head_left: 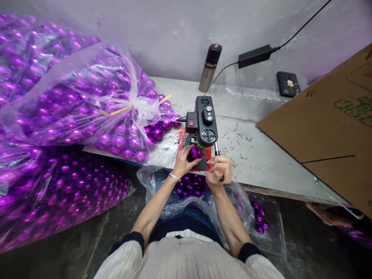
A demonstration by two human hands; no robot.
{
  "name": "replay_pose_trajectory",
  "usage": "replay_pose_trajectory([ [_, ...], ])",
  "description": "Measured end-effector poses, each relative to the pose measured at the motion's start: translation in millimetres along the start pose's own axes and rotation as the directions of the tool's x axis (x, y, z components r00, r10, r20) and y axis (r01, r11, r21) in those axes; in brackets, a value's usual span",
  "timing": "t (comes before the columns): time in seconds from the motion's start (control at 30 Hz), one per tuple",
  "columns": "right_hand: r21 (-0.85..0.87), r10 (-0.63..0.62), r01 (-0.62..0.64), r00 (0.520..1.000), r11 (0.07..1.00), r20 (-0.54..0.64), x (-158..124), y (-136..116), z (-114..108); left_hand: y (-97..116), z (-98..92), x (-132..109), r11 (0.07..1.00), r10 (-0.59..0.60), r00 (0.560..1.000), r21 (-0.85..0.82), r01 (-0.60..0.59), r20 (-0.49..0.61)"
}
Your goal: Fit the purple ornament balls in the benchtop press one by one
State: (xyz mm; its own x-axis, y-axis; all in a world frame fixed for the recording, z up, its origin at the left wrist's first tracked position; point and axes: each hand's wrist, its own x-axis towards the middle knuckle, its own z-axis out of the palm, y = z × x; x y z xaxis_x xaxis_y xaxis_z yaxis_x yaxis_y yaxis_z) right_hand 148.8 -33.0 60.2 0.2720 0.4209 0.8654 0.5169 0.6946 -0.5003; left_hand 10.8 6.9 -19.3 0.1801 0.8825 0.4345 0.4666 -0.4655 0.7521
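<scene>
My left hand [183,163] curls its fingers and thumb around a shiny purple ball [197,152], right under the head of a small black bench drill press [206,120]. The ball's top meets the underside of the machine, and the tool there is hidden. Wrapped around the lever handle [217,150] at the machine's right side is my right hand [219,169]. A red mat [209,154] lies beneath the machine's dark base. More purple balls [190,186] rest in a clear plastic sheet [171,205] over my lap.
Large clear bags of purple balls [66,89] crowd the left, one tied with yellow. A spray can [210,68] and a black power adapter [254,56] stand behind the machine. Near a cardboard box [328,120] lies a dark phone [288,84]. Black shavings dot the tabletop [252,155].
</scene>
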Motion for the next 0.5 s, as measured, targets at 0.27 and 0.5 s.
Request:
replay_pose_trajectory([
  [0.27,-0.041,0.080,-0.078,0.994,0.996,0.073,48.2,-29.4,-5.8,10.8,-13.6,-67.2,0.957,0.191,0.977,0.203,-0.207,0.093],
  [0.5,-0.045,0.041,-0.038,0.997,0.998,0.066,30.9,-20.0,-4.9,-15.6,-76.7,13.3,0.804,-0.159,0.950,0.523,0.283,-0.269],
])
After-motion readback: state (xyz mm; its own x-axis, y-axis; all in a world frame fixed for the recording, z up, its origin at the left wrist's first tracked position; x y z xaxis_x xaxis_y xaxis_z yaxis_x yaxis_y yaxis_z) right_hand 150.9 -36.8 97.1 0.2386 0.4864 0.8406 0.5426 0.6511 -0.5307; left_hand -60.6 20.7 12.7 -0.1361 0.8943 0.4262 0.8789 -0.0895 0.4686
